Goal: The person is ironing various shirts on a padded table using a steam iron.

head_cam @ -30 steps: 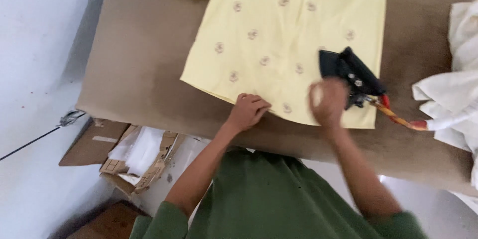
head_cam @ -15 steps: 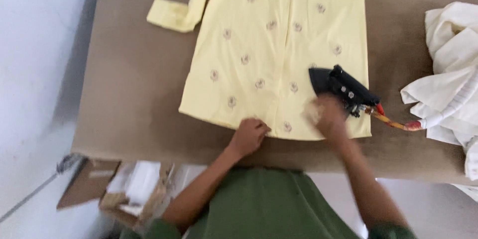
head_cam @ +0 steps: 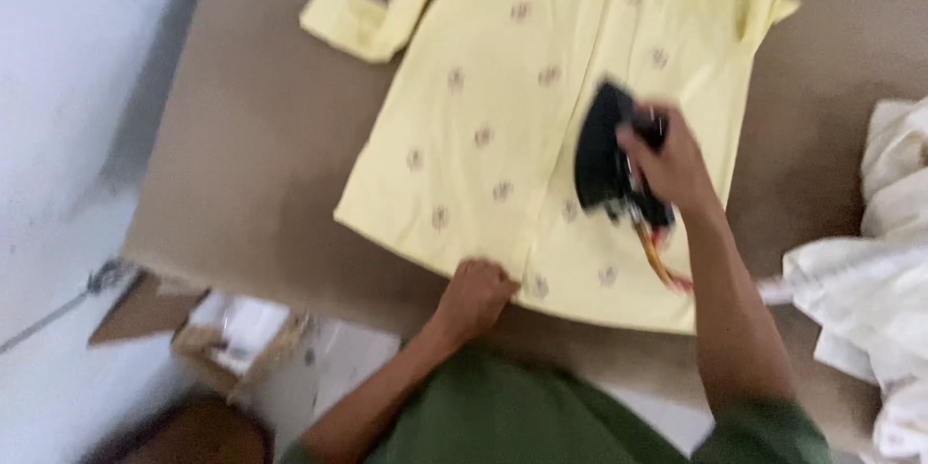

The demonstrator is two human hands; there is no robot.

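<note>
1. The right hand [head_cam: 672, 166] was closed around the handle of a black iron [head_cam: 604, 159], which sat flat on the yellow shirt [head_cam: 522, 106], out beyond the left hand and to its right.
2. The left hand [head_cam: 476, 296] was curled into a loose fist on the shirt's near hem, pinning the cloth against the brown table [head_cam: 251, 164]; whether it pinched the fabric could not be told.
3. The shirt lay spread front-up, stretching away from both hands, with one folded sleeve [head_cam: 362, 24] lying far out to the left of the left hand.
4. An orange-red cord [head_cam: 662, 266] trailed from the iron's rear across the hem, passing beneath the right forearm.
5. To the right of the right arm, a heap of white cloth [head_cam: 870, 280] sat on the table, just clear of the shirt.
6. Below and left of the left hand, off the table's edge, stood an open cardboard box [head_cam: 227, 343] with white material inside.
7. Count: one iron, one yellow shirt, one white heap, one box, two hands.
</note>
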